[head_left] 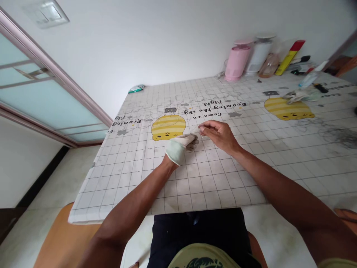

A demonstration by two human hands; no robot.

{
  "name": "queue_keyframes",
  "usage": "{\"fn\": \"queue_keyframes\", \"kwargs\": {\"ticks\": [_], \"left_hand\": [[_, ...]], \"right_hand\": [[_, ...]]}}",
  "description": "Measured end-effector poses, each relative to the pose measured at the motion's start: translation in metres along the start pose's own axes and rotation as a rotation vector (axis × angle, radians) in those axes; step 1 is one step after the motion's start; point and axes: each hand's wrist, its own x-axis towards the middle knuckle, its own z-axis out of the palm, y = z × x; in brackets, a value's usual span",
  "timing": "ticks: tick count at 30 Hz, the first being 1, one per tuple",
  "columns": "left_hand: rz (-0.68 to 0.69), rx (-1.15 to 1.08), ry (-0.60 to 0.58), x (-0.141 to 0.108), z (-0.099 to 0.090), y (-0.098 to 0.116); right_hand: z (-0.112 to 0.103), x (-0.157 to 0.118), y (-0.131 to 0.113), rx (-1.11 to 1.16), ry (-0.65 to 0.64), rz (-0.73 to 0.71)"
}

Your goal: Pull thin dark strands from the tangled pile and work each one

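Observation:
My left hand [185, 144] wears a pale work glove and rests low over the table, its fingers closed together. What it holds, if anything, is too small to make out. Bare, my right hand [219, 134] is just to the right, with thumb and forefinger pinched. A faint thin strand seems to run from that pinch toward the gloved fingers, but its kind is unclear. Beneath both hands lies a checked tablecloth [206, 178] with printed yellow bears. A tangle of fine dark strands [344, 136] lies at the right, and more curved strands [200, 96] lie beyond my hands.
Against the wall stand a pink cylinder [237, 61], a white cylinder [258, 56], a bottle [269, 66] and a yellow-and-red can [290, 57]. A spray bottle [311, 77] and another glove [302, 96] are at right. A green packet [136, 88] lies at the far left corner.

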Motion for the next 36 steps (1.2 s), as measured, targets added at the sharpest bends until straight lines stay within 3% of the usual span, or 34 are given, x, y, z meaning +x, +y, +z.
{"fn": "queue_keyframes", "kwargs": {"ticks": [3,7,11,16,26,31,36], "left_hand": [[-0.010,0.133,0.052,-0.002,0.002,0.005],[0.035,0.310,0.063,-0.003,0.004,0.002],[0.105,0.506,0.100,0.000,0.002,-0.005],[0.130,0.637,0.144,0.001,0.003,-0.006],[0.103,0.871,0.250,-0.002,0.009,-0.008],[0.109,1.093,0.203,-0.005,0.010,-0.009],[0.182,1.188,0.090,-0.007,0.010,-0.008]], "right_hand": [[-0.005,0.001,0.001,-0.052,-0.072,-0.036],[-0.005,0.000,-0.003,-0.160,-0.067,-0.116],[-0.003,-0.003,-0.002,-0.358,-0.044,-0.318],[-0.003,-0.003,0.006,-0.602,-0.167,-0.520],[0.008,-0.007,0.018,-0.718,-0.107,-0.492],[0.012,-0.006,0.020,-0.758,-0.090,-0.517],[0.012,-0.005,0.018,-0.912,-0.119,-0.651]]}}
